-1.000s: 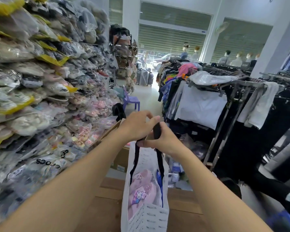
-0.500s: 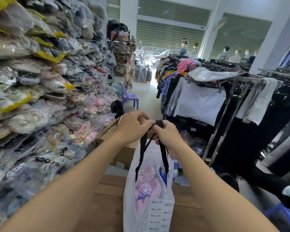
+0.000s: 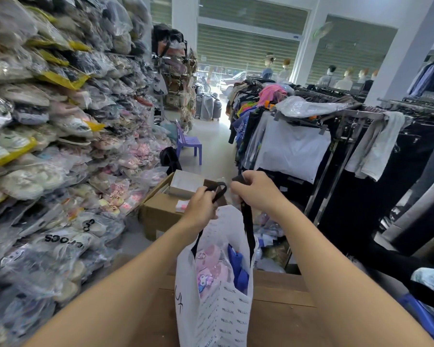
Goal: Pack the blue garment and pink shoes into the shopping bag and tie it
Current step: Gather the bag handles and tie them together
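Observation:
A white printed shopping bag (image 3: 223,316) stands upright on a wooden table (image 3: 281,311) in front of me. Inside it I see pink shoes (image 3: 209,269) with a cartoon charm on the left and a blue garment (image 3: 238,269) on the right. My left hand (image 3: 202,209) is closed on one black handle strap, whose loop sticks up above the fist. My right hand (image 3: 257,191) grips the other black strap (image 3: 248,226), which runs taut down to the bag's rim. The two hands are a short way apart above the bag.
A wall of bagged shoes (image 3: 60,146) fills the left. An open cardboard box (image 3: 166,206) sits beyond the table. Clothes racks (image 3: 336,151) stand on the right. An aisle with a purple plastic chair (image 3: 188,144) runs ahead between them.
My hands, pressed together over the bag a second ago, have drawn apart, each keeping one black strap. The bag mouth has spread wider, showing more of the shoes and garment.

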Available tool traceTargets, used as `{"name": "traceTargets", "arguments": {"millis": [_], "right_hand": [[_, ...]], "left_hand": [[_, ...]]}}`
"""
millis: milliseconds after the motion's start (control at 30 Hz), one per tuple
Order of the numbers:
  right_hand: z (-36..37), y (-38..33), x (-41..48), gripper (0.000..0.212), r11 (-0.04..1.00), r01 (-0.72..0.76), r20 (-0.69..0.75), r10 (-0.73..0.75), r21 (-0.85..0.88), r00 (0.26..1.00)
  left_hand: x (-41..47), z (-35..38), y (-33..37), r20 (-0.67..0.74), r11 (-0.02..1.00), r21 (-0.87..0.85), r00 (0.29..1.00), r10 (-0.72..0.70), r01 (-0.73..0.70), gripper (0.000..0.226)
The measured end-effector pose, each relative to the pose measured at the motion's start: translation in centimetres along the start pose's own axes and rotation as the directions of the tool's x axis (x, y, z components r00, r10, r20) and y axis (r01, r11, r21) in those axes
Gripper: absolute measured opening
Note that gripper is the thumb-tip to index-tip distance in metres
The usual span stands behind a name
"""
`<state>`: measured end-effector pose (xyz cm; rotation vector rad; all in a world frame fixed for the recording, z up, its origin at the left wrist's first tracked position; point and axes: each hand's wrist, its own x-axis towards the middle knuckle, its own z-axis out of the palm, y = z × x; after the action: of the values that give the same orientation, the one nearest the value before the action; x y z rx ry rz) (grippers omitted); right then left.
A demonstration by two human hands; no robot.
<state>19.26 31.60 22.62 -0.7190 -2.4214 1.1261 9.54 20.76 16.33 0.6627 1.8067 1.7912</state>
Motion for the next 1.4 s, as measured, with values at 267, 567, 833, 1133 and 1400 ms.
{"name": "traceTargets", "arguments": {"millis": [267,567,833,1133,1400], "right_hand": [[-1.2,-0.3,0.7,0.033,0.936,0.164,0.004,-0.171,-0.312,0.985],[0.6,-0.3,0.1,0.029,0.963,0.251,0.075,-0.245,-0.097,0.967],[-0.7,4.6,-1.0,0.056,0.98,0.073,0.349,-0.004,-0.184,0.937],[1.2,6.6,-1.7,0.019,0.962,-0.014,0.147,-0.028,0.274,0.989],[3.9,7.5,-2.0,0.013,0.617,-0.344,0.221,0.269,0.708,0.937]], "left_hand": [[-0.4,0.5,-0.3,0.251,0.915,-0.348,0.961,-0.117,0.203,0.04],[-1.5,1.7,-0.3,0.26,0.944,0.303,0.964,0.054,-0.134,0.026],[-0.5,1.4,-1.2,0.103,0.973,0.229,0.994,-0.034,0.009,0.035],[-0.3,1.6,-1.4,0.109,0.996,0.09,0.994,-0.027,0.017,0.034],[-0.3,-1.3,-1.4,0.449,0.905,0.329,0.888,0.101,-0.27,0.033]]}}
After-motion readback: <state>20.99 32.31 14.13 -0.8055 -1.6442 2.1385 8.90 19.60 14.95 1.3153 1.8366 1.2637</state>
